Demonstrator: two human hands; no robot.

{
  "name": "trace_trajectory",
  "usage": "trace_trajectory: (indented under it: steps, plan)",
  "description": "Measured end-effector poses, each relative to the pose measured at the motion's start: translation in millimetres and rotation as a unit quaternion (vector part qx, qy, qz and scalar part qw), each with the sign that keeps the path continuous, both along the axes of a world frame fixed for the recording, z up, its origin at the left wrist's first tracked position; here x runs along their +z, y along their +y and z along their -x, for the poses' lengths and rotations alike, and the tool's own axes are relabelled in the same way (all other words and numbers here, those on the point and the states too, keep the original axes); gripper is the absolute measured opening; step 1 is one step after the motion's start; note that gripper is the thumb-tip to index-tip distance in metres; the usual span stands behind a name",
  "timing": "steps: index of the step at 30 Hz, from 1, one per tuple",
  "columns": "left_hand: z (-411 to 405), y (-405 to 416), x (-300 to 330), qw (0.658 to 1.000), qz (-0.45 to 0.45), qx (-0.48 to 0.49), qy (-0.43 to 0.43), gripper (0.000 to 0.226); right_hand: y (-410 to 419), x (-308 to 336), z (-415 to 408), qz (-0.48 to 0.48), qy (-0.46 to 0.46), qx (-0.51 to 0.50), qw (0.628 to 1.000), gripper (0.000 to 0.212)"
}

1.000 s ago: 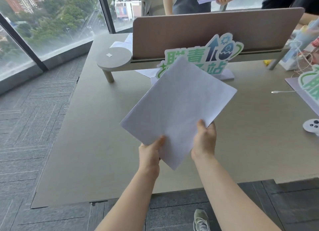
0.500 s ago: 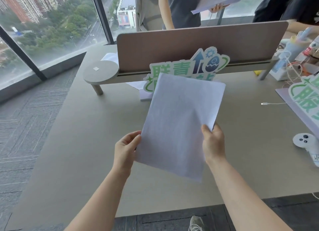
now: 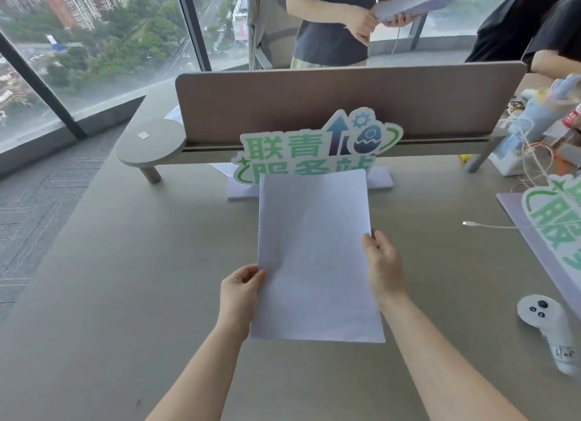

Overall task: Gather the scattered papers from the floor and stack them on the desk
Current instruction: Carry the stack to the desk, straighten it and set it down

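High-rise office, floor-to-ceiling glass on the far side, grey patterned carpet to the left. A broad matte beige desk [image 3: 125, 279] fills the middle of the view.

Left hand [image 3: 240, 291]: thumb on top of the sheets, fingers curled beneath, pinching the left edge of the papers [image 3: 314, 257] near the lower corner. Forearm bare, coming up from the bottom of the view. Right hand [image 3: 382, 266]: thumb laid over the right edge about halfway up, fingers tucked under and hidden. That forearm is bare too, angled in from the lower right.

The papers are plain white, rectangular, long side running away from the person, edges squared up. They are held between both hands over the middle of the desk; whether the underside touches the surface cannot be told. The far edge overlaps the bottom of a die-cut sign [image 3: 317, 147] with green characters, a blue arrow and a gear, standing on a flat pale base.

Behind the sign, a felt-like brown divider panel [image 3: 345, 103] with rounded corners, and a round grey shelf [image 3: 151, 142] on a short leg at its left end.

Right side: a white handheld controller [image 3: 547, 329] with dark buttons, a white cable [image 3: 490, 225], a second green sign [image 3: 556, 219] lying flat. A standing person beyond the divider holds more sheets [image 3: 415, 4].
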State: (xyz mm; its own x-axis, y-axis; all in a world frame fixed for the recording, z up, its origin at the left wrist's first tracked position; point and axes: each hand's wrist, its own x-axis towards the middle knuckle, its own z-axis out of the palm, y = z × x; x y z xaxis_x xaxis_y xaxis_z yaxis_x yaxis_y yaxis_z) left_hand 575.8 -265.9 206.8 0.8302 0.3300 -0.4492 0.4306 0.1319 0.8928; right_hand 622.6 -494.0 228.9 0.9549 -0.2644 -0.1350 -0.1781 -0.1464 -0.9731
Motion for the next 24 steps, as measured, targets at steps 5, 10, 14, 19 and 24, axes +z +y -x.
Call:
trace_trajectory:
  steps: [5, 10, 14, 19, 24]
  plan:
    - [-6.7, -35.8, -23.2, 0.999, 0.004, 0.016, 0.050, 0.019, -37.5, -28.3, -3.8, 0.073, 0.057, -0.021, 0.996, 0.020]
    - [-17.0, -60.2, -40.9, 0.997, 0.004, 0.000, 0.079, 0.018, -64.7, -54.3, -16.5, 0.093, 0.113, -0.017, 0.989, 0.025]
    - [-35.3, -65.1, -57.6, 0.992, 0.001, -0.042, 0.115, 0.012, -76.1, -75.7, -31.3, 0.118, 0.131, -0.005, 0.984, 0.025]
    - [-60.4, -72.1, -69.6, 0.991, -0.014, -0.073, 0.115, 0.014, -85.7, -91.5, -46.0, 0.149, 0.146, -0.009, 0.978, 0.024]
    - [-83.9, -78.2, -76.6, 0.985, -0.053, -0.109, 0.121, 0.013, -92.8, -101.4, -64.2, 0.152, 0.148, -0.017, 0.977, 0.021]
